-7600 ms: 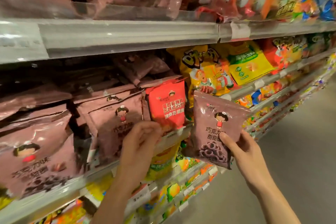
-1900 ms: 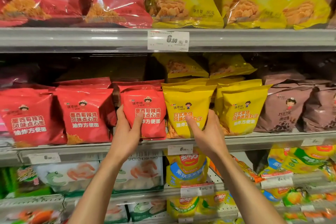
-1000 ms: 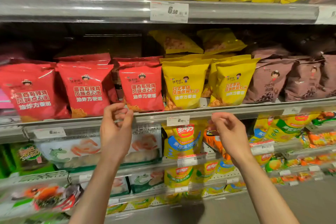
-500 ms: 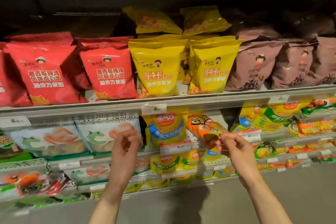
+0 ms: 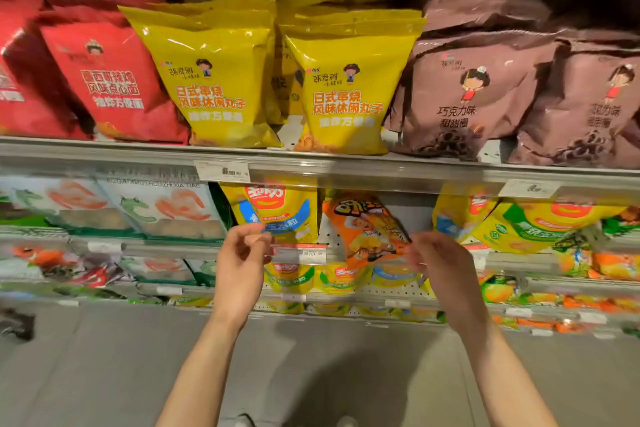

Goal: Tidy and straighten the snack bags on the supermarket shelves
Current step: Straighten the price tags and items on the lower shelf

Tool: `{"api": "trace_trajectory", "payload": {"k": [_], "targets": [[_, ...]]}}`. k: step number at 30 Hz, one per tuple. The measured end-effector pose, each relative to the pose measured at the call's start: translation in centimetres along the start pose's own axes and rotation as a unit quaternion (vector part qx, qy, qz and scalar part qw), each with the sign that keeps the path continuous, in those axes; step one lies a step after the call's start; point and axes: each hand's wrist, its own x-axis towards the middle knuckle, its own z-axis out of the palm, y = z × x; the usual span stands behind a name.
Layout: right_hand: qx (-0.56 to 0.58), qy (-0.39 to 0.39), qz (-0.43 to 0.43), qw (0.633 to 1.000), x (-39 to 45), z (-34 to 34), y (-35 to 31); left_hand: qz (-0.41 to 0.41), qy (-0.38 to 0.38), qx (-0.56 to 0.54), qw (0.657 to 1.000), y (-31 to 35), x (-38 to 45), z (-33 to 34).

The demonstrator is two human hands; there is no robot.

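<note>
While both hands hang loosely curled and empty, the left hand [image 5: 239, 263] fronts a yellow corn bag [image 5: 277, 208] and the right hand [image 5: 445, 270] an orange bag [image 5: 363, 225]. Above, yellow bags [image 5: 349, 87] read "日式串烧风味休闲丸子"; a tag [image 5: 222, 170] shows 6.50.

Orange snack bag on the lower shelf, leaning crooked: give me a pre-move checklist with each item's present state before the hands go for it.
1. Left hand free of any bag: ok, fingers loosely curled, holding nothing.
2. Right hand free: cannot tell, blurred at the orange bag's lower edge.
3. Orange bag upright: not ok, it leans at a tilt.
4. Yellow and blue bag beside it faces front: ok.
5. Two yellow bags on the shelf above standing, labels forward: ok.
6. Brown bags to their right standing: ok.
</note>
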Motion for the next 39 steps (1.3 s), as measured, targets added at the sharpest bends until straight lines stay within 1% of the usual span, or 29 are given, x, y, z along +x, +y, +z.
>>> {"api": "trace_trajectory", "payload": {"k": [4,6,10,14,17,20,23,26,30,36,39], "targets": [[-0.026,-0.019,0.017,0.999,1.3,0.0,0.3,-0.017,0.000,0.019,1.000,-0.6,-0.4,1.4],[-0.046,-0.010,0.009,0.999,1.8,0.0,0.6,-0.038,-0.019,0.038,0.998,-1.4,0.2,2.5],[-0.129,0.006,-0.013,0.992,3.5,0.9,1.7,-0.072,-0.074,0.087,0.991,-3.4,2.3,5.6],[-0.195,-0.029,-0.029,0.980,6.3,2.3,3.6,-0.092,-0.117,0.112,0.982,-5.1,4.3,9.8],[-0.226,-0.051,-0.009,0.973,7.4,3.2,4.5,-0.126,-0.143,0.117,0.975,-6.7,5.4,12.2],[-0.224,-0.068,0.024,0.972,7.8,3.6,5.6,-0.171,-0.161,0.126,0.964,-8.1,6.2,13.9],[-0.212,-0.084,0.061,0.972,8.0,3.5,6.5,-0.212,-0.160,0.114,0.957,-9.1,6.6,15.0],[-0.210,-0.090,0.060,0.972,8.2,3.2,6.9,-0.229,-0.154,0.110,0.955,-9.1,6.5,15.2],[-0.178,-0.094,0.058,0.978,8.6,2.8,7.3,-0.216,-0.161,0.094,0.958,-8.6,6.0,15.2],[-0.122,-0.094,0.088,0.984,8.6,2.4,7.2,-0.188,-0.144,0.073,0.969,-8.4,4.9,14.0],[-0.128,-0.108,0.102,0.981,8.5,2.0,7.1,-0.177,-0.147,0.050,0.972,-8.1,3.6,12.9]]}}
